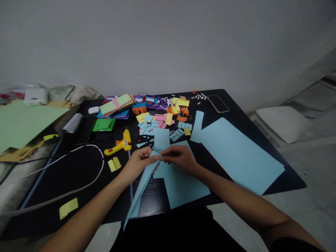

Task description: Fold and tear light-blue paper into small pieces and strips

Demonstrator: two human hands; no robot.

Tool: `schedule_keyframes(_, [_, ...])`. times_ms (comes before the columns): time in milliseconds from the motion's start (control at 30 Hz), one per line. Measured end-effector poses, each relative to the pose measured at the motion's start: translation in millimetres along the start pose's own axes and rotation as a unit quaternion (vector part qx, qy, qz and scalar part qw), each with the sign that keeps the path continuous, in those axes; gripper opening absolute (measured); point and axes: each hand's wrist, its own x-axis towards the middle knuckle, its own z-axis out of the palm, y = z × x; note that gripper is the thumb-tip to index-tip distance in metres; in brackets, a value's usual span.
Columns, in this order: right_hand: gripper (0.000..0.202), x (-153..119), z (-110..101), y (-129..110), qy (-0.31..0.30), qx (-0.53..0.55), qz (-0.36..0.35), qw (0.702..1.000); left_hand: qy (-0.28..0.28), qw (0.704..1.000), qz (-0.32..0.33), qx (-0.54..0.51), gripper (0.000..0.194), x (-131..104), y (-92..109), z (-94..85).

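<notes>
A long folded light blue paper [144, 182] hangs slanting toward the table's front edge, its upper end between my hands. My left hand [140, 162] is closed on that end, thumb on top. My right hand [180, 157] pinches the tip of the same paper, its fingertips close to my left thumb. Beneath my right hand lies a light blue sheet [183, 189] on the black table [153, 199]. A smaller light blue piece [161, 138] rests just beyond my hands. Black scissors [144, 140] lie partly hidden among blue scraps.
A yellow glue gun [122, 143] lies left of my hands, near a white cable [101, 164]. Cut coloured pieces [162, 119] spread along the back. Large blue sheets [238, 154] cover the right side, below a phone [218, 104]. A white stool [282, 122] stands beyond.
</notes>
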Motion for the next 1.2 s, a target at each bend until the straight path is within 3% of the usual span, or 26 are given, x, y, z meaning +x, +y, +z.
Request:
schedule_keyframes(200, [0.032, -0.3, -0.1, -0.8, -0.002, -0.005, -0.002, 1.000, -0.011, 1.000, 0.003, 0.007, 0.030, -0.1, -0.2, -2.5])
schedule_keyframes(1200, [0.028, -1.4, -0.6, 2.5, -0.009, 0.001, -0.005, 1.000, -0.014, 0.999, -0.037, 0.004, 0.028, 0.0, -0.5, -1.2])
